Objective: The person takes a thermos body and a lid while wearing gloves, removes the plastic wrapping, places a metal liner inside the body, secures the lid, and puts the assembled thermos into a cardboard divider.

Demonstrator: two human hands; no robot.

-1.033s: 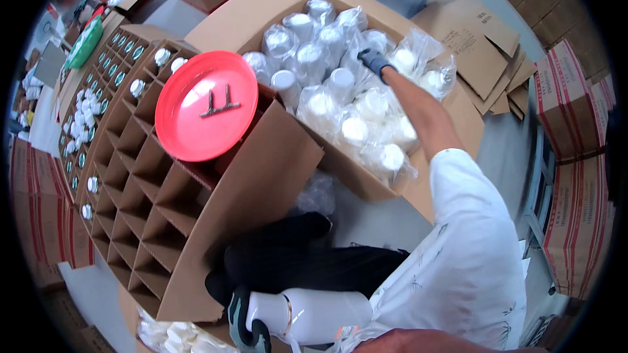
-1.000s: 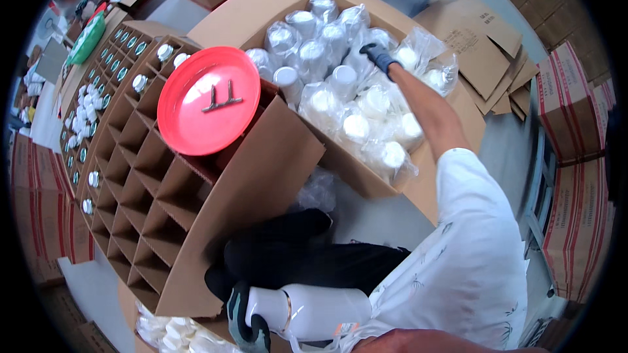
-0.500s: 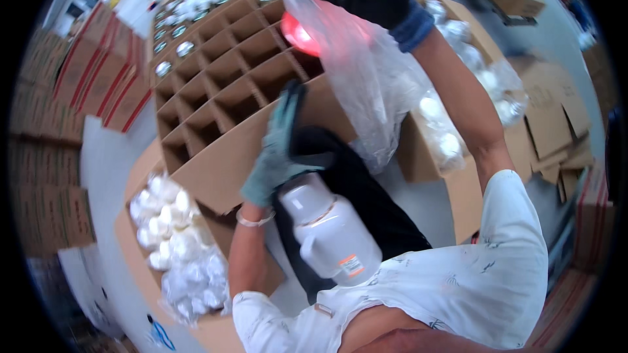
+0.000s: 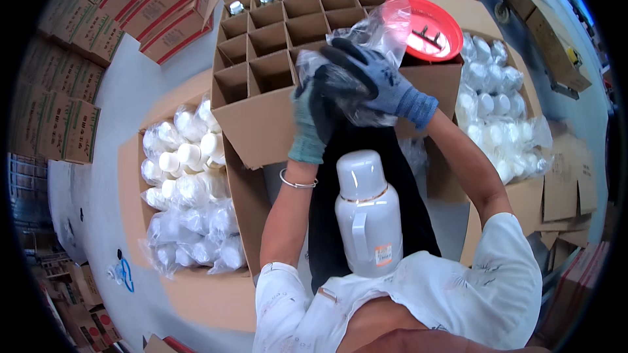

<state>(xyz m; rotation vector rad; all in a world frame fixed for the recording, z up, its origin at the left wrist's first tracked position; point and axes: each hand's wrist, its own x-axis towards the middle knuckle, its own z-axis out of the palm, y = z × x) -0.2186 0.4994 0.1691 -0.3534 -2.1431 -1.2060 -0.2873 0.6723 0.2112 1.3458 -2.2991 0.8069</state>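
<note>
Between both my hands, above the near edge of the divided carton, is a crumpled clear plastic bag (image 4: 369, 36). My right hand (image 4: 373, 78), in a grey-blue and black glove, has its fingers curled over the bag. My left hand (image 4: 311, 114), in a green and black glove, is closed against the bag from the other side; its fingertips are partly hidden. A white vacuum flask (image 4: 369, 229) with a handle and an orange-edged label rests on my lap, touched by neither hand.
The carton (image 4: 261, 121) has cardboard cells, several with silver-necked bottles at the far side. A red round dish (image 4: 451, 23) sits on its right corner. Boxes of bagged white parts (image 4: 190, 189) flank me, the right one holding wrapped pieces (image 4: 494, 104). Stacked cartons (image 4: 154, 0) stand far left.
My right hand has come down and nearer with the plastic bag. The left has moved from beside the flask and closed on the bag. The view has turned.
</note>
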